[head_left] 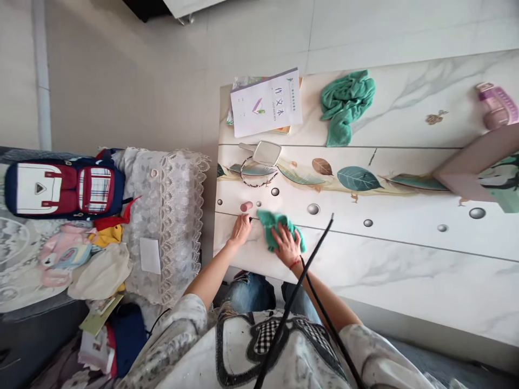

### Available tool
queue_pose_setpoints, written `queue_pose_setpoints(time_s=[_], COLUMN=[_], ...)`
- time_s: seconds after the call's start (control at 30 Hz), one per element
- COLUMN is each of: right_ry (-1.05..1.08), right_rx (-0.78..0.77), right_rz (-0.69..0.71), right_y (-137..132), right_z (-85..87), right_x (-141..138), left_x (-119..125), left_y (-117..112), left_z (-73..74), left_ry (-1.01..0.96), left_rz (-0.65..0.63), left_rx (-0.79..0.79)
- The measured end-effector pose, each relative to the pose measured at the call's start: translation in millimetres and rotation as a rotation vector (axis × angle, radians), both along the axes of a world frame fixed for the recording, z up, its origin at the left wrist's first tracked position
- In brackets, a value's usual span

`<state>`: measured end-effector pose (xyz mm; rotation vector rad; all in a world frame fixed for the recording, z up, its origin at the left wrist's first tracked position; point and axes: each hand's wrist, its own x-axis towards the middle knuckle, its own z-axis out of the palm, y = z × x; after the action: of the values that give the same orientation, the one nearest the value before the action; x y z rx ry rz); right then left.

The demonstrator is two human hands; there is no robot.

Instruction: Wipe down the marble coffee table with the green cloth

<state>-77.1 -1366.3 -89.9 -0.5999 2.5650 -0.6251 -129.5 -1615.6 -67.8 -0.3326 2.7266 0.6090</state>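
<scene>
Green cloth (272, 222) sits on the white table (405, 270) near its front-left corner, bunched up. Right hand (287, 244) lies flat on top of the cloth, palm down, fingers spread over its near half; far part of the cloth sticks out beyond the fingertips. Pressing rather than pinching, as far as the view shows. Red band on that wrist.

Left hand (240, 229) is just left of the cloth, fingers curled down on the tabletop near the edge. Something small and dark sits at its fingertips; can't tell whether it's gripped, too small to read. Small pink object (246, 206) just beyond that hand, apart from it.

Further out: hand mirror (264, 153) lying over a beaded loop (256, 174), then a white booklet (266, 102) on a stack at the far-left corner. Second green cloth (346, 104) crumpled to the right of the booklet. Purple item (497, 105) at the far right.

Left of the table: lace-covered seat (170, 216), red, white and navy backpack (65, 186) on it.
</scene>
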Motion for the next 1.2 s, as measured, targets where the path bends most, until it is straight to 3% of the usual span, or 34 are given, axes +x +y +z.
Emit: queue_pose_setpoints(time_s=[0.1, 0.17, 0.23, 0.33, 0.43, 0.5, 0.57, 0.67, 0.77, 0.87, 0.97, 1.07, 1.13, 1.2], right_ry=[-0.069, -0.107, -0.109, -0.017, 0.128, 0.203, 0.227, 0.191, 0.139, 0.092, 0.057, 0.046, 0.063, 0.096], right_rx=[-0.032, -0.006, 0.062, 0.167, 0.171, 0.154, 0.146, 0.173, 0.225, 0.236, 0.234, 0.245, 0.236, 0.22], right_rz=[0.161, 0.145, -0.066, -0.646, -1.07, -1.129, -1.036, -0.886, -0.88, -0.869, -0.861, -0.863, -0.843, -0.827], right_y=[9, 9, 5, -6, -16, -20, -25, -37, -59, -85, -98, -87, -69, -49], right_z=[-3.7, -2.9, -0.8, -1.1, -9.8, -16.0, -17.1, -9.5, -1.3, 1.2, 0.5, -0.5, -1.2, -1.2], right_x=[49, 40, -8, -123, -217, -236, -218, -148, -60, 19, 60, 36, -20, -94], left_x=[1, -9, -33, -96, -178, -231, -273, -303, -304, -299, -301, -307, -313, -319], left_y=[-8, -27, -50, -72, -63, -41, -17, 7, 10, 2, -1, 3, 7, 8], left_z=[14.2, 27.8, 42.4, 61.4, 71.4, 72.8, 72.7, 74.5, 77.4, 77.7, 75.3, 70.7, 66.6, 62.7], left_ry=[0.025, 0.044, 0.061, 0.091, 0.142, 0.118, 0.037, -0.066, -0.097, -0.123, -0.152, -0.158, -0.13, -0.124], left_rz=[0.19, 0.297, 0.333, 0.25, -0.035, -0.269, -0.412, -0.508, -0.599, -0.595, -0.583, -0.6, -0.601, -0.615], left_rx=[-0.074, -0.126, -0.147, -0.115, -0.085, -0.137, -0.207, -0.258, -0.27, -0.338, -0.379, -0.398, -0.415, -0.417])
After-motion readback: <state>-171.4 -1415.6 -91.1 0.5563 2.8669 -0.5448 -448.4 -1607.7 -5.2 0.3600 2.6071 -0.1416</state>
